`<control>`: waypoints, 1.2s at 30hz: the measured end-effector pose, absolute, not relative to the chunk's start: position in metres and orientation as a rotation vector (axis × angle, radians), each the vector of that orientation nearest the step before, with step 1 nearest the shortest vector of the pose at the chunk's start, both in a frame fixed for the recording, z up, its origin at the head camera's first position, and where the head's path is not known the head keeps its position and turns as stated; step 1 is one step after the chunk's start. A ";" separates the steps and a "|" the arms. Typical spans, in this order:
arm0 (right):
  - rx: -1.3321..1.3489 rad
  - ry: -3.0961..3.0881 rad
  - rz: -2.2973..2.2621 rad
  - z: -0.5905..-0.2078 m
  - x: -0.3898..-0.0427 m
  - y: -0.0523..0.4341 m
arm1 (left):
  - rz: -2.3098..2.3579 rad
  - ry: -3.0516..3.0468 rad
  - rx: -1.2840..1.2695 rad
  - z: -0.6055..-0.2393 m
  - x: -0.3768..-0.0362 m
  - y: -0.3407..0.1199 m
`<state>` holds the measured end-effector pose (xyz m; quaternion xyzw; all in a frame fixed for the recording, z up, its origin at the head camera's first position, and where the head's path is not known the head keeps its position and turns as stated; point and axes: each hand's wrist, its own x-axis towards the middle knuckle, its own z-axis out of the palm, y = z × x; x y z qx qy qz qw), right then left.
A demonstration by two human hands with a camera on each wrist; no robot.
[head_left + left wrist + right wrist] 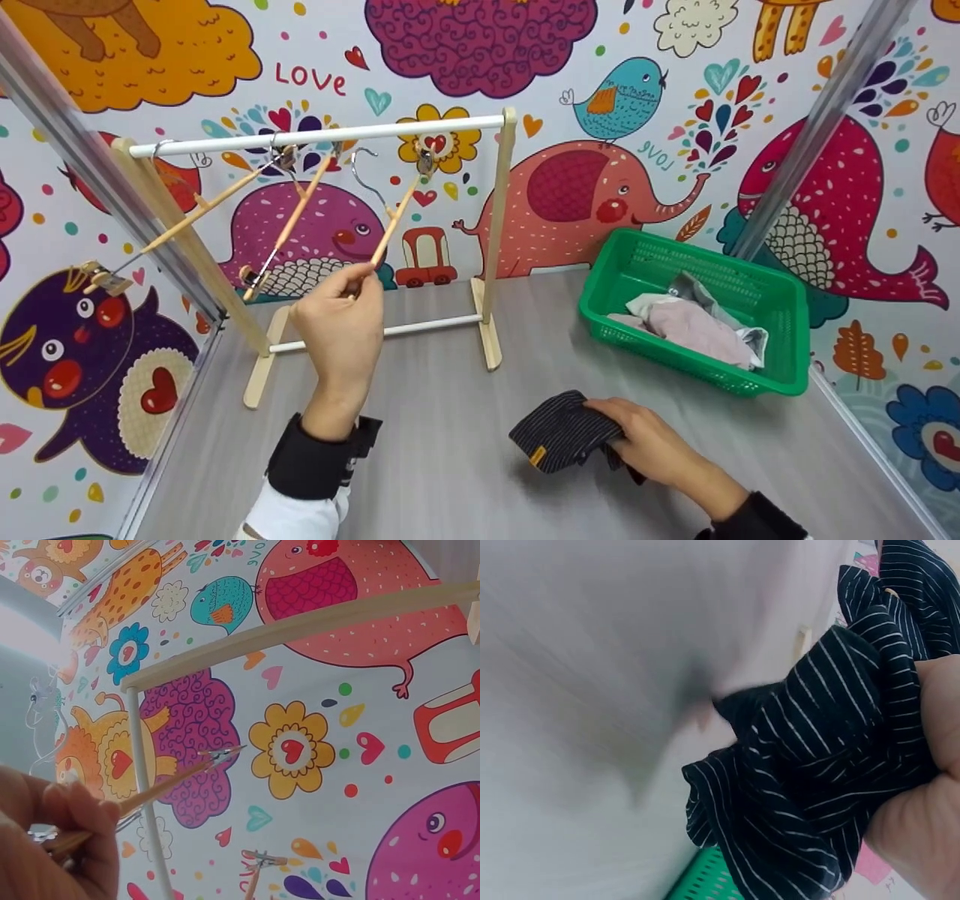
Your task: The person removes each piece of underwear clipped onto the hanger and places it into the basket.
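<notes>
A wooden garment rack (498, 225) stood on the grey table (465, 465), with a green basket (780, 300) of clothes to its right. The right hand (652, 442) gripped a bunched black striped garment (559, 431) against the table, probably to keep it ready. The left hand (341, 322) pinched the lower end of a wooden hanger (394, 225) hooked on the rail, tilting it outward.

Table (592, 690) blurred; right hand (922, 795) cut off by edge.
</notes>
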<state>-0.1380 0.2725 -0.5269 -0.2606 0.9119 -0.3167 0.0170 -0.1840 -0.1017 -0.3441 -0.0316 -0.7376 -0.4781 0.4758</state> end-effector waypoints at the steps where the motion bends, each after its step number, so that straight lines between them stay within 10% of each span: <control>1: -0.806 2.839 -0.997 -0.524 -0.139 0.273 | -1.168 -1.803 -0.075 -0.343 -0.186 -0.101; 36: -0.760 2.931 -1.103 -0.492 -0.144 0.293 | -1.138 -1.866 -0.076 -0.343 -0.226 -0.093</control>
